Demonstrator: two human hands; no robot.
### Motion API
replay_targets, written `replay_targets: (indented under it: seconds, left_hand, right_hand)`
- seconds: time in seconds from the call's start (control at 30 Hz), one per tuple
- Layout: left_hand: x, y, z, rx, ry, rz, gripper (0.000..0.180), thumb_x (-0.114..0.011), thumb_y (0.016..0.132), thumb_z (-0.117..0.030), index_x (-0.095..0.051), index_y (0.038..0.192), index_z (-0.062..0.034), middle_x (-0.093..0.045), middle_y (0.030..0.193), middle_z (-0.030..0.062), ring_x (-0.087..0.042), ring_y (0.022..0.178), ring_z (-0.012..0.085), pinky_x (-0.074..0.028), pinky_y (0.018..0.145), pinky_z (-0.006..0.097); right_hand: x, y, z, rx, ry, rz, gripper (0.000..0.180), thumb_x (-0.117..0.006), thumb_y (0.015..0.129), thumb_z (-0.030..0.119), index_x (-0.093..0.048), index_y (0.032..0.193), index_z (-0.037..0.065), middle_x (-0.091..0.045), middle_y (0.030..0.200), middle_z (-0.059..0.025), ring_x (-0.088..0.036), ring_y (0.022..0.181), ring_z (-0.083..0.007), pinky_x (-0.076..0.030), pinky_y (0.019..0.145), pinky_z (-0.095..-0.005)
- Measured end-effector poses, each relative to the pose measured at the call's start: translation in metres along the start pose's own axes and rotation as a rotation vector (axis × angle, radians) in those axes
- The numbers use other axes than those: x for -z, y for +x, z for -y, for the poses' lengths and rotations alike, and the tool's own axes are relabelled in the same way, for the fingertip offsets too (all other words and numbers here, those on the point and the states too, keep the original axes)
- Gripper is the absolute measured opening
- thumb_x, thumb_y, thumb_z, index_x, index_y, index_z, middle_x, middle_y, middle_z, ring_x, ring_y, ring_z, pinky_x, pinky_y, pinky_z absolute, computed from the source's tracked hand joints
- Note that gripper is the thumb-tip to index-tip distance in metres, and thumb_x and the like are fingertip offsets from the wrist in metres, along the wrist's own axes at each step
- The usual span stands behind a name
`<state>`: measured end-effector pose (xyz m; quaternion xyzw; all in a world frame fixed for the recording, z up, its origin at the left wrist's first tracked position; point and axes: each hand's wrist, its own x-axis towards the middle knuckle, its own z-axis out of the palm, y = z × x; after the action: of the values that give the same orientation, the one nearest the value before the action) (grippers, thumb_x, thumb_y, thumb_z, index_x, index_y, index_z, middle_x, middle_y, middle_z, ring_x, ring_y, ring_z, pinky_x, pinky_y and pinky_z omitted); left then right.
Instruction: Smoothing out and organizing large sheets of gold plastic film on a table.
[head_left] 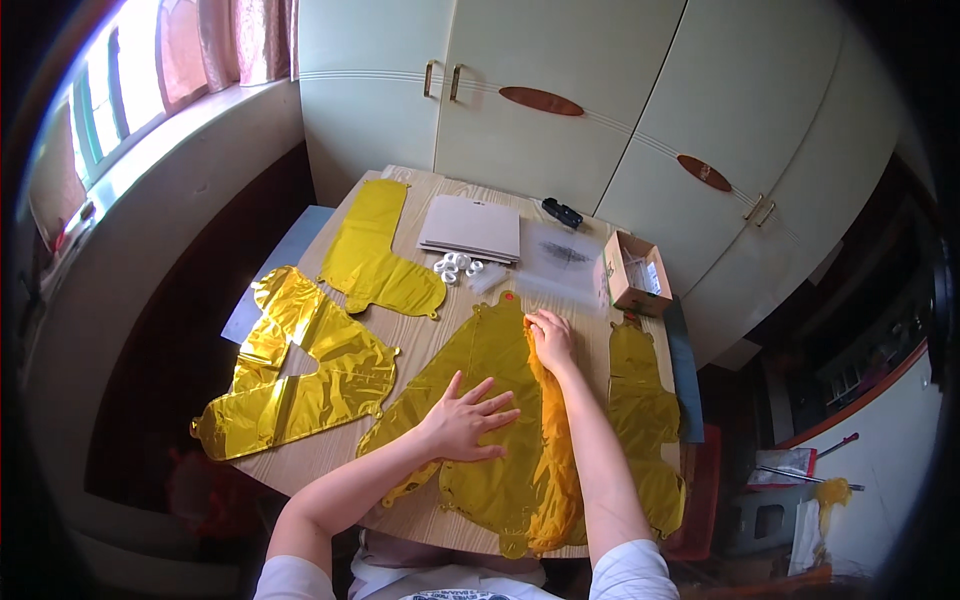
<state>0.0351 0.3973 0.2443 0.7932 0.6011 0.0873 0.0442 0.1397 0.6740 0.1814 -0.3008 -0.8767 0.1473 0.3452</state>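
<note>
a flat, uninflated gold foil balloon [490, 400] lies in the middle of the wooden surface [420, 345], running from the near edge up toward the centre, with a small red spot at its far tip. the left hand [465, 420] rests palm down on the middle of this balloon, fingers spread wide and flat, gripping nothing. the right hand [550, 335] sits at the far end of the same balloon, just beside the red spot, its fingers curled down and pinching the foil; along the balloon's right edge, under that forearm, the foil is gathered up into a long folded ridge.

to the left of this balloon, well over toward the window side, a second gold foil piece [295, 370] lies flat, crinkled, with a triangular opening in it, its near corner hanging past the surface's edge. beyond that one, farther from the person, a third gold piece [378, 255] lies smooth and boot-shaped. to the right of the central balloon a fourth gold piece [645, 400] hangs over the surface's right edge.

beyond the central balloon's far tip lie a small cluster of white rings [457, 268], a stack of grey flat cards [470, 228], and a clear plastic bag [565, 258]. right of the bag stands an open brown cardboard box [636, 273]. a small black object [562, 212] lies at the far edge, close to the pale cupboard doors [560, 90].
</note>
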Motion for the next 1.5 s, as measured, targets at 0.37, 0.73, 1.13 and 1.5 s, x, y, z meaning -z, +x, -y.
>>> replay_targets:
  seconds: [0.37,0.73,1.13,1.5]
  left_hand:
    - [-0.002,0.002,0.002,0.001,0.053,0.012,0.063,-0.037,0.093,-0.065,-0.035,0.149,-0.0376,-0.031,0.157,-0.0012,-0.020,0.147,0.0344,-0.007,0.114,0.068]
    - [0.003,0.003,-0.003,0.010,0.032,0.019,0.063,-0.037,0.092,-0.066,-0.036,0.148,-0.0383,-0.031,0.157,-0.0004,-0.021,0.147,0.0351,-0.008,0.113,0.069]
    - [-0.002,0.001,0.001,0.005,0.041,-0.010,0.063,-0.038,0.092,-0.065,-0.035,0.149,-0.0380,-0.032,0.157,0.0009,-0.022,0.146,0.0358,-0.009,0.113,0.069]
    - [0.001,0.001,0.000,0.018,0.034,0.014,0.065,-0.039,0.091,-0.066,-0.035,0.149,-0.0381,-0.031,0.157,0.0008,-0.021,0.147,0.0352,-0.007,0.113,0.069]
  right_hand:
    - [0.008,0.000,0.016,-0.086,-0.006,0.071,0.037,-0.067,0.085,0.034,-0.069,0.115,0.013,-0.061,0.128,-0.0115,-0.052,0.121,-0.0327,-0.038,0.106,-0.0417]
    - [0.015,0.003,0.007,-0.137,0.177,0.044,0.039,-0.069,0.084,0.035,-0.067,0.115,0.011,-0.061,0.125,-0.0115,-0.052,0.121,-0.0317,-0.038,0.106,-0.0397]
    - [0.127,-0.041,0.065,-0.270,-0.393,0.744,0.051,-0.078,0.070,0.050,-0.066,0.102,0.011,-0.056,0.118,-0.0115,-0.047,0.121,-0.0301,-0.037,0.102,-0.0456]
    - [0.154,-0.069,0.055,-0.535,0.243,1.067,0.049,-0.070,0.086,0.043,-0.066,0.112,0.002,-0.070,0.099,-0.0079,-0.062,0.085,-0.0135,-0.050,0.074,-0.0330]
